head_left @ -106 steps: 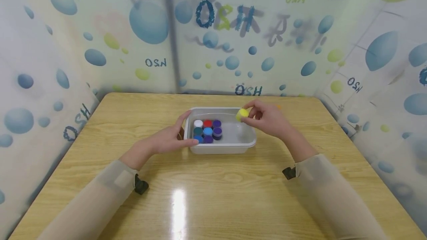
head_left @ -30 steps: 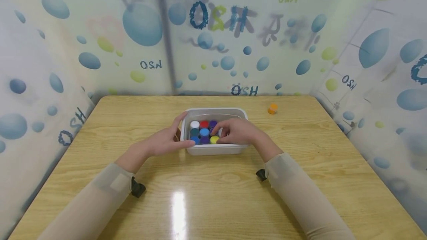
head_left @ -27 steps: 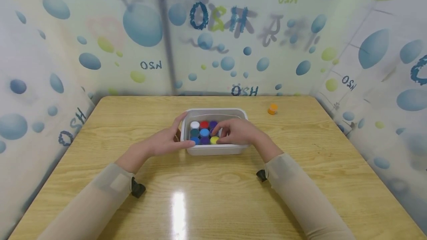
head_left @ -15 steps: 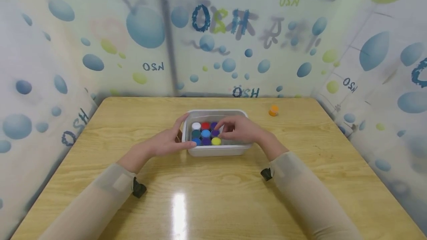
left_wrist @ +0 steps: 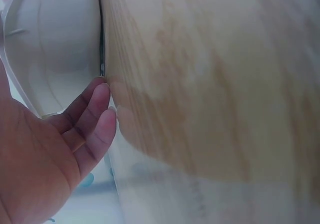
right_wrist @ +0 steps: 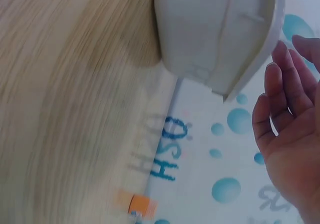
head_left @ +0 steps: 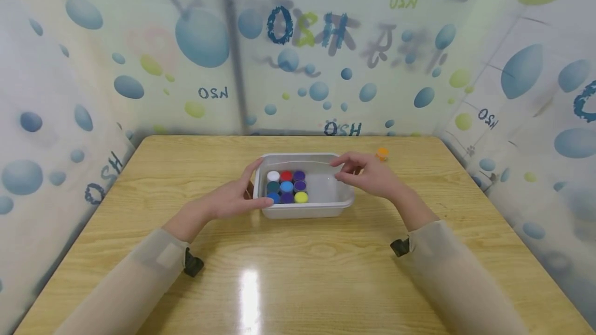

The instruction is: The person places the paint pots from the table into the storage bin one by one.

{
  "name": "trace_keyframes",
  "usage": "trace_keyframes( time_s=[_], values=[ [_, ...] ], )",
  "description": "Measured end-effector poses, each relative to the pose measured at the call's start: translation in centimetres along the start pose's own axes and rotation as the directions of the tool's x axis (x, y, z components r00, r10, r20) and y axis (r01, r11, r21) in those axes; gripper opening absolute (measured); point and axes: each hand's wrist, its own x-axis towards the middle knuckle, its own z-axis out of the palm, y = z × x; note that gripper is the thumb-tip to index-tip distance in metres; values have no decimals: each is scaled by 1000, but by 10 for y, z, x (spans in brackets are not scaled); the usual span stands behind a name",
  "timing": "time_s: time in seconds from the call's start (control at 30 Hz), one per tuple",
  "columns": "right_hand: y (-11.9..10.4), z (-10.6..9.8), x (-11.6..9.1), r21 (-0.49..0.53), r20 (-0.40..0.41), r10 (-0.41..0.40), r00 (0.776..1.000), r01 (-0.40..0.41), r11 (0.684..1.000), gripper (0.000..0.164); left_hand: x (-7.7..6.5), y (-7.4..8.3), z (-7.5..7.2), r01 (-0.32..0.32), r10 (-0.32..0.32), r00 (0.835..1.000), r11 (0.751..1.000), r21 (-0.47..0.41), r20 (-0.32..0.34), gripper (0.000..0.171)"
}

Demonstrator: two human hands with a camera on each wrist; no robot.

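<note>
A light grey plastic basin (head_left: pixel 326 204) sits on the table. Small round paint pots with coloured lids stand in rows in its left half: white, red, purple, dark green, blue and a yellow pot (head_left: pixel 301 197) at the near side. My left hand (head_left: pixel 230 198) grips the basin's left end, thumb on the near rim and index finger at the far corner; its other fingers (left_wrist: pixel 102 126) bend beside the outer wall. Over the basin's right end hovers my right hand (head_left: pixel 370 173), fingers loosely bent, holding nothing. Just beyond it an orange pot (head_left: pixel 383 154) is partly covered by that hand.
The wooden table (head_left: pixel 298 268) runs back to a patterned curtain (head_left: pixel 298 66) with blue and green drops, which also rises at both sides. A dark wrist camera (head_left: pixel 193 262) shows at the left cuff, another wrist camera (head_left: pixel 400 247) at the right.
The right hand set the yellow pot into the basin's near row, let it go, and moved up and right towards the orange pot. The left hand stays at the basin.
</note>
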Motion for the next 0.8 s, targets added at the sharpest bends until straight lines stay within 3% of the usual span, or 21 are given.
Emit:
trace_keyframes(
  time_s=[0.2, 0.5, 0.8],
  values=[
    [19, -20, -21, -17, -58, 30, 998, -31, 999, 26, -1, 0, 0, -1, 1, 1000, 1000, 4, -3, 119],
    [46, -39, -46, -25, -65, 125, 990, -126, 992, 31, -1, 1, -1, 7, -7, 1000, 1000, -2, 12, 120],
    [83, -62, -52, -57, -100, 229, 968, -236, 970, 40, 0, -1, 0, 12, -12, 1000, 1000, 1, 4, 119]
  ],
)
